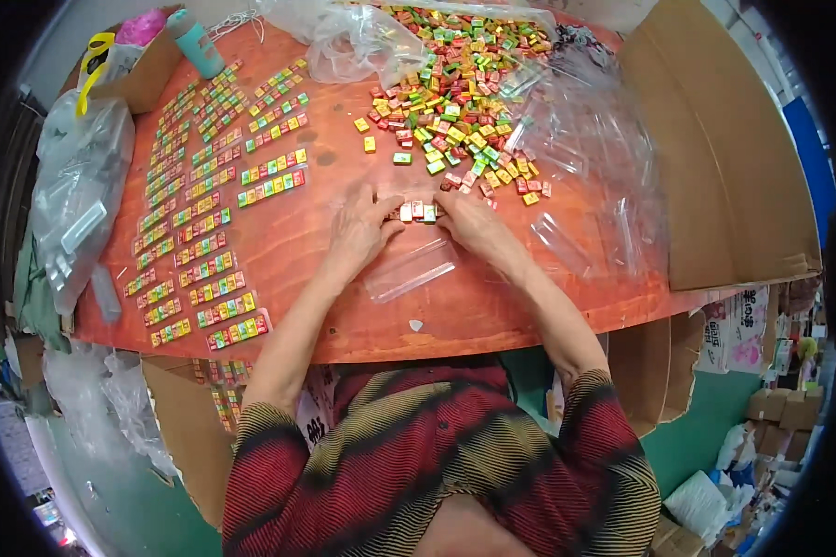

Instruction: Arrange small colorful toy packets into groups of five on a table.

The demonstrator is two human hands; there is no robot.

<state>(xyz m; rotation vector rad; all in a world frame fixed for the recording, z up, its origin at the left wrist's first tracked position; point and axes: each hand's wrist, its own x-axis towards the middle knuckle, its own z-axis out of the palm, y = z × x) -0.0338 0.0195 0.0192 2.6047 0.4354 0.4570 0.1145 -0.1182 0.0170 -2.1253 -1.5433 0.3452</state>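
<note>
At the middle of the red-orange table, my left hand (360, 230) and my right hand (474, 225) face each other across a short row of small boxes (418, 213). Each hand's fingers close on one end of the row, partly covering it. White faces show on the middle boxes. Just below the row lies a clear plastic tray (411, 271), touched by neither hand. Beyond my hands spreads a loose heap of small red, yellow and green boxes (464, 130).
Packed rows of little boxes (204, 223) cover the table's left side. Clear plastic trays (576, 139) pile up at the right, before a tall cardboard sheet (715, 158). A plastic bag (79, 186) and a turquoise bottle (195, 45) stand at the left.
</note>
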